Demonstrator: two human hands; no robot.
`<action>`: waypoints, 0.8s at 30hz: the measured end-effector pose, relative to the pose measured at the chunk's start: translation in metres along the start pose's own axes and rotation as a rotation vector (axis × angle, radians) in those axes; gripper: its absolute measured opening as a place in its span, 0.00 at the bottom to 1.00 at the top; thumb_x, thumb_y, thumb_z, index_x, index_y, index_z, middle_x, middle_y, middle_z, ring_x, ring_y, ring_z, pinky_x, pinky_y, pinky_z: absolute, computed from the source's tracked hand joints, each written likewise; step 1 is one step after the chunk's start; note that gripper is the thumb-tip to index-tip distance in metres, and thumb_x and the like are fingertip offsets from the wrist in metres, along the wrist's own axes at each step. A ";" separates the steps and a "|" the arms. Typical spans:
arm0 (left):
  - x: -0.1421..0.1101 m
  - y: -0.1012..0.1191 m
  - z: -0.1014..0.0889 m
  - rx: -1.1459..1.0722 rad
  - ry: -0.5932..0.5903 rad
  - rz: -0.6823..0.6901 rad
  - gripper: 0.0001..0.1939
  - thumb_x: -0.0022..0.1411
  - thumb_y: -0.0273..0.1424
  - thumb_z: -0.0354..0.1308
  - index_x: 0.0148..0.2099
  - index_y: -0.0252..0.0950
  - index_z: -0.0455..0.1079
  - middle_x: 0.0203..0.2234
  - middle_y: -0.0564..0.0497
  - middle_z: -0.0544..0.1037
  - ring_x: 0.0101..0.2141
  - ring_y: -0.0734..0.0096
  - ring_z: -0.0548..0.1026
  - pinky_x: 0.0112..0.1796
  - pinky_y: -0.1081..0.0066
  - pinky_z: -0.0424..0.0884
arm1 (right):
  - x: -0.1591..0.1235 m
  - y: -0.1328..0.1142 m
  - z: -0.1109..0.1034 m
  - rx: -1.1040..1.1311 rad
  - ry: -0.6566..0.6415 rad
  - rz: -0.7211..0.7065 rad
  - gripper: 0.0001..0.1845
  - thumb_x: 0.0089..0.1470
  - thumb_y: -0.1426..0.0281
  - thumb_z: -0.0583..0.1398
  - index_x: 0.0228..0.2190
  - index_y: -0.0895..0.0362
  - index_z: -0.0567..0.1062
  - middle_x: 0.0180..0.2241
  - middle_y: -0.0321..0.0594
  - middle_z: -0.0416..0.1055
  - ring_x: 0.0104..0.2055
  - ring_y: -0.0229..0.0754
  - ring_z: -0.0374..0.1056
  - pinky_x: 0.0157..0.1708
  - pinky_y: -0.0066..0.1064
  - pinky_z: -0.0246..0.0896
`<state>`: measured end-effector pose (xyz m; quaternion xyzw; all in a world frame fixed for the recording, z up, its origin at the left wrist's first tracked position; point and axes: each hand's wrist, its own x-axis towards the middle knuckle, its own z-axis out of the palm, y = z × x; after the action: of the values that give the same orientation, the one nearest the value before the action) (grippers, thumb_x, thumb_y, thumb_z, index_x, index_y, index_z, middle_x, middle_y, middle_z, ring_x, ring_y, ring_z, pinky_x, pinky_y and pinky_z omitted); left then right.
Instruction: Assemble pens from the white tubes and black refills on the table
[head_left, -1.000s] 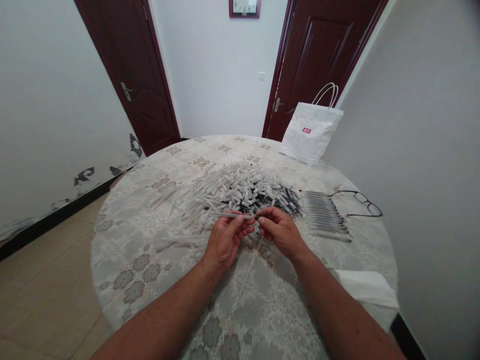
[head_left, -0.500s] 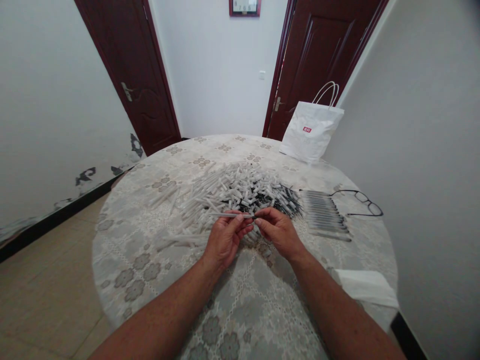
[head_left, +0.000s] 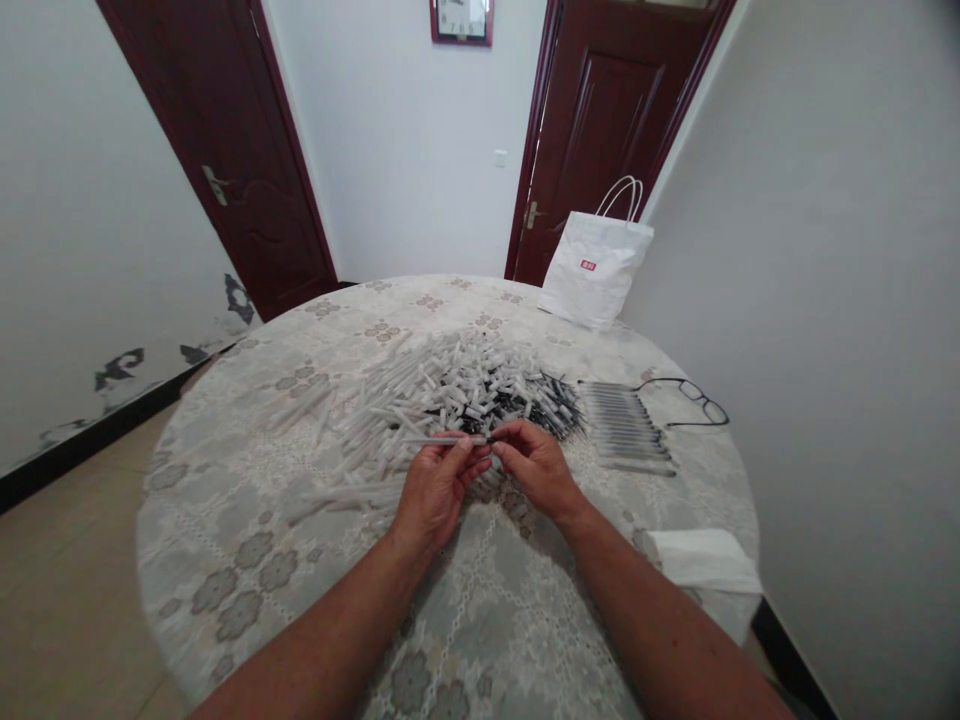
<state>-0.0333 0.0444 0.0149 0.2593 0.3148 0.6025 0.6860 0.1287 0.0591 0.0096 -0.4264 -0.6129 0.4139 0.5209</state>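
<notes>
L hand (head_left: 439,485) pinches a slim pen-like tube (head_left: 442,441), thumb on top; R hand (head_left: 536,468) pinches its dark end, fingertips closed. Tube's just above the near edge of the pile (head_left: 457,385). Right of pile: row of dark-tipped tubes (head_left: 626,425), then specs (head_left: 694,393); white bag (head_left: 598,268) behind, to pile's right.

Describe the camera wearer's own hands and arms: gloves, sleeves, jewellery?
Left hand and right hand: human, ungloved, no ring visible. Left forearm and right forearm: bare, tapering towards the wrists; no watch, sleeve or cable visible.
</notes>
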 end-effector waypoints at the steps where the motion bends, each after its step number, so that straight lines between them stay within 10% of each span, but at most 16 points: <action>1: 0.000 0.000 0.000 -0.002 0.003 -0.001 0.14 0.55 0.31 0.70 0.41 0.34 0.70 0.35 0.47 0.81 0.37 0.66 0.81 0.41 0.66 0.78 | 0.000 0.000 -0.001 -0.029 -0.003 -0.027 0.08 0.55 0.66 0.64 0.38 0.55 0.77 0.30 0.35 0.72 0.28 0.36 0.64 0.29 0.28 0.59; 24: -0.004 -0.002 0.000 0.056 -0.088 -0.026 0.16 0.53 0.33 0.72 0.40 0.33 0.72 0.35 0.46 0.81 0.35 0.67 0.80 0.39 0.66 0.77 | -0.011 -0.011 0.000 -0.430 -0.003 -0.172 0.19 0.66 0.62 0.53 0.24 0.54 0.66 0.24 0.34 0.63 0.28 0.39 0.59 0.31 0.31 0.51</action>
<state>-0.0319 0.0399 0.0137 0.3005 0.3044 0.5726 0.6994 0.1285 0.0453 0.0167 -0.4730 -0.7219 0.2286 0.4504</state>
